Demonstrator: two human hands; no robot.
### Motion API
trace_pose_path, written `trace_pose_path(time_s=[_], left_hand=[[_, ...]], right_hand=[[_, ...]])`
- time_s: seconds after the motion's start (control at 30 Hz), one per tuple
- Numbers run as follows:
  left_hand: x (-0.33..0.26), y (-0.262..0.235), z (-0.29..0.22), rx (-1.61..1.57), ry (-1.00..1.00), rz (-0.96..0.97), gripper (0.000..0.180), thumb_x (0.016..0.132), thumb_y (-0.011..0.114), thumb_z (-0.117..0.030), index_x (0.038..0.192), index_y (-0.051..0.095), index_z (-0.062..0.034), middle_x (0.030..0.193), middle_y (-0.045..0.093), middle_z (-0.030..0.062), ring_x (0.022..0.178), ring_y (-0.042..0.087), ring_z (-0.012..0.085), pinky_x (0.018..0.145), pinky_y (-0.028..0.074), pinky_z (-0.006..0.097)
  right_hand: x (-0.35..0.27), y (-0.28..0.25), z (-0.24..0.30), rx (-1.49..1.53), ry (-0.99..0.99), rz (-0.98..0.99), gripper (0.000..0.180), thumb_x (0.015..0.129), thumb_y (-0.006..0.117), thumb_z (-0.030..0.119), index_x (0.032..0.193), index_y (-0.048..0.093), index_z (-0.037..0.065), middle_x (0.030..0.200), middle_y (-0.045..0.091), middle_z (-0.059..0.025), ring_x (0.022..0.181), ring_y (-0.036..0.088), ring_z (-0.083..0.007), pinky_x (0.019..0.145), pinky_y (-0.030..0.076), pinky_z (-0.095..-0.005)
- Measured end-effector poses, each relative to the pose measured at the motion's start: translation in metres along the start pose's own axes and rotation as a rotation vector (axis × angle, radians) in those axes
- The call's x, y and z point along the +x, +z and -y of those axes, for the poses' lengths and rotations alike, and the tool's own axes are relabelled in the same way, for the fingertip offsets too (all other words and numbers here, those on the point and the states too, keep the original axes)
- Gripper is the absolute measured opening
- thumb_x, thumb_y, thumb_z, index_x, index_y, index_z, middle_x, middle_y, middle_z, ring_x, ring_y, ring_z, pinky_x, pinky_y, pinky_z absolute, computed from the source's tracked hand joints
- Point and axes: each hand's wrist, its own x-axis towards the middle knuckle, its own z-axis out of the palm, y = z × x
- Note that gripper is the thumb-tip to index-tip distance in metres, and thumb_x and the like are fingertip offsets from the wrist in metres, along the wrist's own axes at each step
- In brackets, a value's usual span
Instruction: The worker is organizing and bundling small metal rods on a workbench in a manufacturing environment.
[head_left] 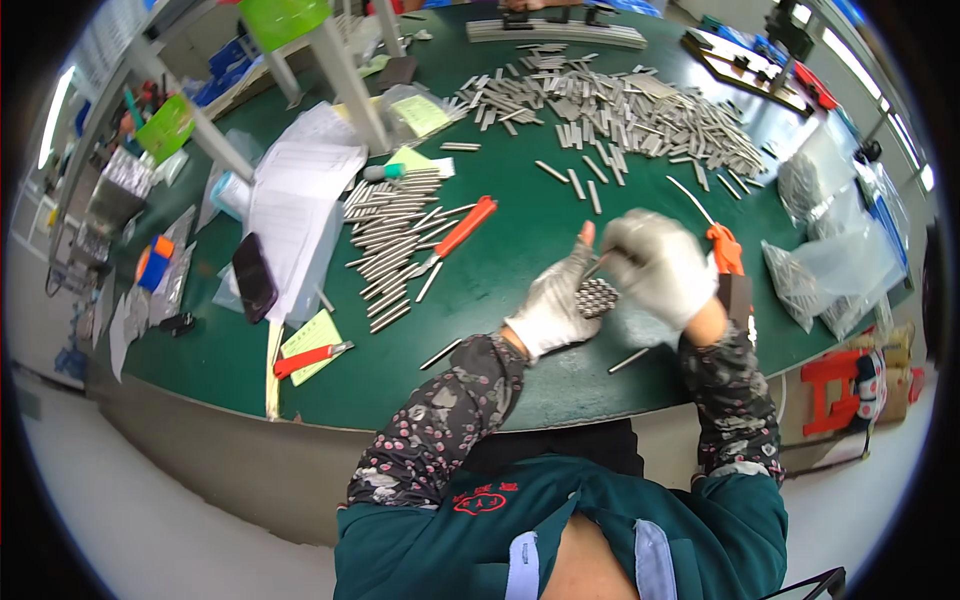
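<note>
My left hand (556,308), in a pale work glove with the thumb bare at its tip, is closed around a bundle of short metal rods (597,297). Their round ends face up to the right. Just right of the bundle, my right hand (658,262), also gloved, is smeared by motion. Its fingers are curled, and a thin metal rod (596,266) shows at their tips, beside the bundle. Under the right hand lies a clear plastic bag (645,326), partly covered. One loose rod (628,361) is near the front edge, and another rod (440,354) lies by my left sleeve.
A large heap of metal rods (640,110) spreads over the green table (480,390). Rows of rods (385,250) lie left, beside an orange-handled cutter (465,230). Papers (295,190), a phone (254,277) and a red cutter (312,359) are farther left. Bagged parts (825,270) stand right.
</note>
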Motion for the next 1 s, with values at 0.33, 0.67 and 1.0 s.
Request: trace_pose_path(time_s=[0.33,0.67,1.0], left_hand=[[0.002,0.030,0.045,-0.037,0.224,0.030,0.065,0.072,0.058,-0.014,0.129,0.029,0.0000,0.116,0.048,0.0154,0.107,0.047,0.0239,0.094,0.035,0.029],[0.005,0.026,0.027,0.053,0.217,-0.024,0.066,0.073,0.062,-0.018,0.131,0.030,-0.0111,0.119,0.046,0.0087,0.111,0.043,0.0236,0.094,0.037,0.032],[0.002,-0.006,-0.014,-0.223,-0.118,0.119,0.090,0.061,0.062,0.004,0.139,0.020,-0.0133,0.090,0.054,0.0022,0.071,0.052,0.0088,0.073,0.044,0.020]], right_hand=[[0.057,0.095,0.099,0.547,0.068,0.315,0.014,0.070,0.051,0.008,0.080,0.059,0.004,0.071,0.060,-0.0132,0.064,0.060,-0.0258,0.062,0.048,-0.0326],[0.064,0.072,0.095,0.428,0.120,0.206,0.027,0.073,0.055,0.011,0.098,0.060,0.006,0.080,0.061,-0.0171,0.070,0.061,-0.0282,0.066,0.048,-0.0336],[-0.069,-0.012,0.008,-0.121,0.245,0.482,0.018,0.067,0.061,0.015,0.084,0.059,0.009,0.084,0.057,-0.0110,0.083,0.056,-0.0297,0.070,0.046,-0.0376]])
